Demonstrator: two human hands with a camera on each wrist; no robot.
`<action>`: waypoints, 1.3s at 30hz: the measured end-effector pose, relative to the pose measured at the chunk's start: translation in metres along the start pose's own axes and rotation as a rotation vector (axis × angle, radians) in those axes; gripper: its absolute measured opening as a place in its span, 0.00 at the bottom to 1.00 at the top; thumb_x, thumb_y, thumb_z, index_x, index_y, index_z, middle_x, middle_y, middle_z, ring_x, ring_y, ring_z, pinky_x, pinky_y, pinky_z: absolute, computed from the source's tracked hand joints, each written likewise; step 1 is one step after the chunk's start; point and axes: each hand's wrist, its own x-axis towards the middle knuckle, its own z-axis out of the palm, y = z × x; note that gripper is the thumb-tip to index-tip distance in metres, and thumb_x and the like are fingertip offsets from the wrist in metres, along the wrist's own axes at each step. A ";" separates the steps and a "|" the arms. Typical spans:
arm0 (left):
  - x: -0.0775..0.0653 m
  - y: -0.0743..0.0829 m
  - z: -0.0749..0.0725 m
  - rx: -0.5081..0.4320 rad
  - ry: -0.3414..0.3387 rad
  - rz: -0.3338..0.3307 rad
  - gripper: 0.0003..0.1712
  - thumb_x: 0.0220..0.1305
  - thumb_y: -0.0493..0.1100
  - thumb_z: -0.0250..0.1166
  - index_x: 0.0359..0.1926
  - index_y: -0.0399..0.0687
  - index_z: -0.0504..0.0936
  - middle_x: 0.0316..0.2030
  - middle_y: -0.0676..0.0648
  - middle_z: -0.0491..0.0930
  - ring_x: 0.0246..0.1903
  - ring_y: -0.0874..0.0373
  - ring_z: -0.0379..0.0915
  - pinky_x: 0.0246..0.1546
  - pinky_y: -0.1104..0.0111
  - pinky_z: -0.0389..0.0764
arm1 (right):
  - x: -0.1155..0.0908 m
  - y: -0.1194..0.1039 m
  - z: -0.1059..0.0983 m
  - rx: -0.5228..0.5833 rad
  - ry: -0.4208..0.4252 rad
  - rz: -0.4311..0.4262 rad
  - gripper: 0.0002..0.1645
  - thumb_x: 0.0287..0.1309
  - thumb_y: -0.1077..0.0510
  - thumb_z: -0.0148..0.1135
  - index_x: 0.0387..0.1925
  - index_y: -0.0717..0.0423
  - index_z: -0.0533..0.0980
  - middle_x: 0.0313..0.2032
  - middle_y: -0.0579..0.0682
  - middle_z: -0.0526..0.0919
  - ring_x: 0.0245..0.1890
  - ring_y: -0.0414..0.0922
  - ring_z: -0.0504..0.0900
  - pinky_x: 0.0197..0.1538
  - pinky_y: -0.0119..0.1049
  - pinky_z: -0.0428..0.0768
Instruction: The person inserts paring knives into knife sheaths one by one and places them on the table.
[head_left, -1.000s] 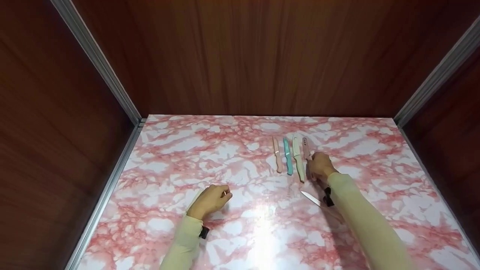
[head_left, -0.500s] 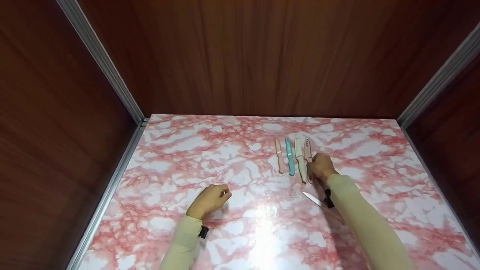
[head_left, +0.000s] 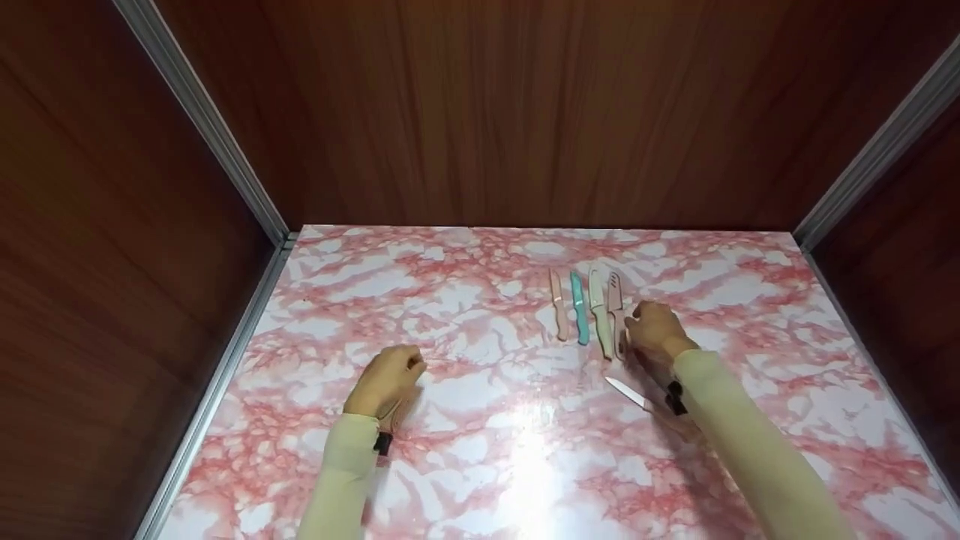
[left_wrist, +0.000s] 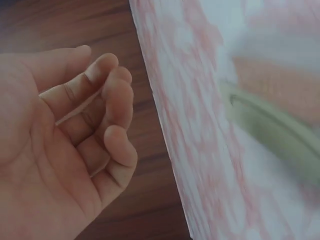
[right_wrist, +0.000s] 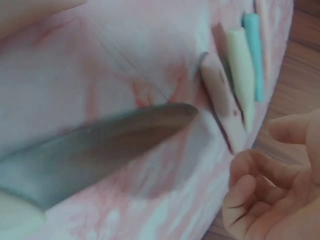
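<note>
My right hand (head_left: 660,330) hovers just right of a pink knife (head_left: 616,301) with slots in its blade; its fingers are loosely curled and hold nothing. Left of that lie a cream knife (head_left: 600,315), a teal knife (head_left: 579,309) and a slim peach knife (head_left: 558,306), in a row with handles toward me. Under my right wrist lies another knife (head_left: 627,392) with a bare silver blade, its handle mostly hidden in the head view. Its blade (right_wrist: 125,137) looms large in the right wrist view. Away to the left, my left hand (head_left: 386,379) is relaxed, holding nothing.
The table (head_left: 465,300) has a red and white marbled top. A dark wood panel (head_left: 480,112) stands behind it, with wood side panels joined by grey metal strips (head_left: 210,120). Light glares off the tabletop's front middle.
My right hand has let go of the pink knife and drawn off to the right. That knife now lies alongside the cream one. My left hand has shifted leftward and slightly away from me.
</note>
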 end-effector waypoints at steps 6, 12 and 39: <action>0.000 -0.017 0.002 0.068 -0.015 -0.114 0.03 0.64 0.42 0.59 0.36 0.49 0.78 0.32 0.50 0.73 0.31 0.55 0.68 0.34 0.60 0.71 | -0.022 0.008 -0.010 -0.034 -0.007 -0.052 0.20 0.62 0.55 0.52 0.41 0.72 0.75 0.40 0.68 0.79 0.42 0.64 0.77 0.46 0.56 0.73; -0.005 -0.031 0.009 0.087 -0.024 -0.197 0.10 0.62 0.40 0.60 0.44 0.45 0.78 0.33 0.48 0.71 0.31 0.53 0.68 0.34 0.58 0.71 | -0.045 0.021 -0.015 -0.030 0.015 -0.092 0.17 0.62 0.56 0.52 0.37 0.71 0.76 0.36 0.66 0.80 0.38 0.62 0.79 0.41 0.56 0.74; -0.009 -0.043 0.020 0.133 0.042 -0.213 0.07 0.54 0.36 0.65 0.34 0.40 0.77 0.27 0.47 0.74 0.28 0.53 0.70 0.30 0.56 0.71 | -0.116 0.067 -0.005 -0.011 -0.105 0.058 0.14 0.58 0.52 0.61 0.37 0.60 0.77 0.33 0.53 0.81 0.32 0.50 0.78 0.37 0.51 0.75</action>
